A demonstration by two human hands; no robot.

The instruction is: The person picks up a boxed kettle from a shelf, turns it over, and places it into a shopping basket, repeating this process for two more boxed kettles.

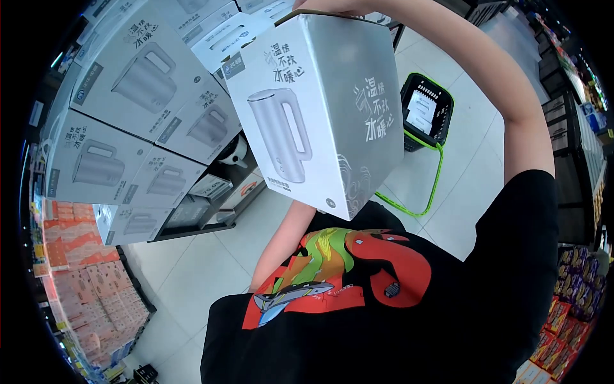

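A white and grey electric kettle box (358, 96) is held up before my chest, tilted, with a silver kettle printed on its front. At the top edge of the view, my right hand (336, 5) grips the upper rim of this box; only part of the hand shows. My left forearm (284, 240) reaches up behind the box's lower edge. The left hand itself is hidden by the box, so its fingers cannot be made out. Close on the left, matching kettle boxes (144, 77) are stacked several high.
A black shopping basket (414, 80) with a green handle (427, 205) stands on the tiled floor, white items inside. Under the stacked boxes is a dark shelf with a price tag (211, 185). Pink and orange packs (96, 301) fill the lower left; snack packets (559, 320) the lower right.
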